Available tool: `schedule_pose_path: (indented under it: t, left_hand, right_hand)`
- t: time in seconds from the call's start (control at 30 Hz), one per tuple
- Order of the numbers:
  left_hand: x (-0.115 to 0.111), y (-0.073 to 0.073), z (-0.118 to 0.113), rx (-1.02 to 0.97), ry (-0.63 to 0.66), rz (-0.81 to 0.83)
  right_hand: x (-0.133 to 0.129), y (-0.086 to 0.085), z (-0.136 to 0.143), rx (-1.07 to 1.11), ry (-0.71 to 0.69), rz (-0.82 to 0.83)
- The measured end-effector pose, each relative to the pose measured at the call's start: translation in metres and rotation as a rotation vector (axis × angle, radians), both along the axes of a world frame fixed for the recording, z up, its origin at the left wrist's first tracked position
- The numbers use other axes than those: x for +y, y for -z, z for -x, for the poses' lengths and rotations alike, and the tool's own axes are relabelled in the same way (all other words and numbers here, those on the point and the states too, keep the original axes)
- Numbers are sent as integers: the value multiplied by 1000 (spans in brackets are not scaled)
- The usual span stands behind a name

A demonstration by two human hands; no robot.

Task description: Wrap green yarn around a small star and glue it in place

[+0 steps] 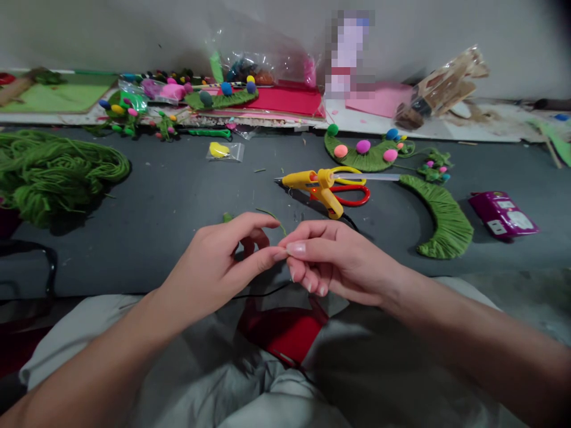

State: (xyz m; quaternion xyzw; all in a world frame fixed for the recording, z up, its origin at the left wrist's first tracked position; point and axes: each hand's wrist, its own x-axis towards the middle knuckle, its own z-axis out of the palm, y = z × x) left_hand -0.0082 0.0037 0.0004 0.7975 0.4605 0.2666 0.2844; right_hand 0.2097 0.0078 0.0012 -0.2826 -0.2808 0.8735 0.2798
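My left hand (223, 255) and my right hand (330, 258) meet fingertip to fingertip over my lap. Between them they pinch a small piece of green yarn (273, 215), whose thin end curls up above the fingers. Just beyond the hands a yellow glue gun (314, 183) lies on the grey mat across red-handled scissors (352, 193). A yarn-wrapped green crescent (444, 217) lies to the right of the scissors.
A heap of green yarn (53, 175) sits at the left. Another green crescent with coloured pompoms (363, 154) lies behind the glue gun. A purple packet (502, 214) is at the right. Felt sheets, bags and pompoms line the wall. Red fabric (281, 333) rests on my lap.
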Motion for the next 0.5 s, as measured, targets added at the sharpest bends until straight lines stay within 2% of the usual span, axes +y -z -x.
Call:
schedule_pose_path:
  t: [0.13,0.33,0.5]
  left_hand:
    - [0,0,-1,13,-2,-18]
    - [1,-1,-1,-22,-30,34]
    - [2,-1,1,-35,-45,55]
  right_hand:
    - [2,0,0,-42,10,21]
    - [2,-2,-2,38,2,19]
    - [2,-1,-1,25,3,3]
